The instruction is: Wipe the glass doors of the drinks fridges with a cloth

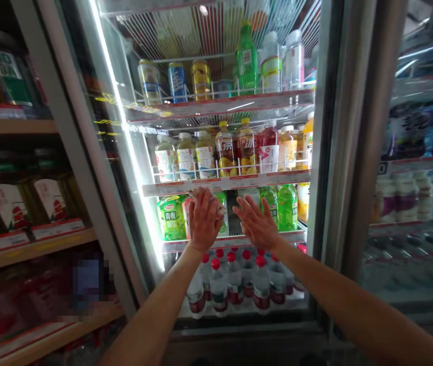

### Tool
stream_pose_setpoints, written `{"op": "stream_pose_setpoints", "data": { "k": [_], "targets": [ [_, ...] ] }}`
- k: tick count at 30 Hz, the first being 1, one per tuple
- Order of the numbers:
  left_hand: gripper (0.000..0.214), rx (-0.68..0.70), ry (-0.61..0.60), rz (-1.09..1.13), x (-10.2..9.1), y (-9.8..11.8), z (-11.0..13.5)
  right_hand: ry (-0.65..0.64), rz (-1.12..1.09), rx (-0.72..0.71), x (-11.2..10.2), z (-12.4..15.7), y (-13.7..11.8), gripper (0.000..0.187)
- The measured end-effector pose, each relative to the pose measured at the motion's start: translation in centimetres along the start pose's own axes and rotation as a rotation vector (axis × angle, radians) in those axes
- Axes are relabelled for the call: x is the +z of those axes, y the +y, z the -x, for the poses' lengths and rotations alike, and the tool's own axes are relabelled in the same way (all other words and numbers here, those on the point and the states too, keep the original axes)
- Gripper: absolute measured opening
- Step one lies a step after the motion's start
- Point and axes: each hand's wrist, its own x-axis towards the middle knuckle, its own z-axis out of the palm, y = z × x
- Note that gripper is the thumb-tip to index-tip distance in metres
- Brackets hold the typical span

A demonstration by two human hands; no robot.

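Both my arms reach into a lit drinks fridge, up to the shelf below the middle price rail. My left hand (203, 221) is closed on a crumpled pale cloth (220, 207), whose edges stick out around the fingers. It is in front of the bottles, just under the rail (224, 183). To its right, my right hand (257, 223) is open, fingers extended, holding nothing. Green bottles (287, 207) stand right of that hand, and a large green bottle (172, 218) stands left of my left hand. The hands hide part of the row between them.
Red-capped water bottles (233, 279) fill the bottom level. Tea and juice bottles (204, 155) line the shelf above my hands; cans (178, 81) and a green bottle (246, 61) stand higher. A metal door frame (357, 127) borders the right, wooden shelving (13, 127) the left.
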Motion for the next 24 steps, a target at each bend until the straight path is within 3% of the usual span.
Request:
{"op": "stream_pose_setpoints", "data": {
  "k": [2,4,7,10,15,18,22,24],
  "targets": [
    [0.041,0.062,-0.034,-0.008,-0.2,-0.5,0.6,-0.015,-0.014,0.0,-0.2,0.0,0.1,0.05],
    [0.041,0.028,-0.04,-0.011,-1.0,-2.4,1.6,-0.031,-0.019,-0.001,-0.3,0.0,0.0,0.05],
    [0.047,-0.237,0.044,-0.084,-2.5,-5.6,2.9,-0.031,-0.018,-0.01,-0.3,-0.1,0.0,0.049],
    [0.053,-0.389,0.11,-0.115,-3.0,-6.0,3.3,-0.012,-0.017,-0.005,-0.1,0.0,-0.1,0.05],
    [0.047,-0.073,-0.067,0.044,-1.1,-1.0,2.9,-0.028,-0.012,0.009,0.0,0.0,-0.1,0.051],
    [0.041,-0.036,-0.084,0.022,-1.1,-1.5,3.4,-0.042,-0.005,0.003,-0.2,0.0,0.0,0.049],
    [0.043,-0.305,0.058,-0.084,-2.9,-6.3,4.4,-0.056,-0.001,0.001,-0.3,0.0,-0.1,0.049],
    [0.045,-0.444,0.124,-0.101,-3.4,-7.4,4.3,-0.067,-0.006,0.014,-0.1,0.0,-0.1,0.05]
  ]
}}
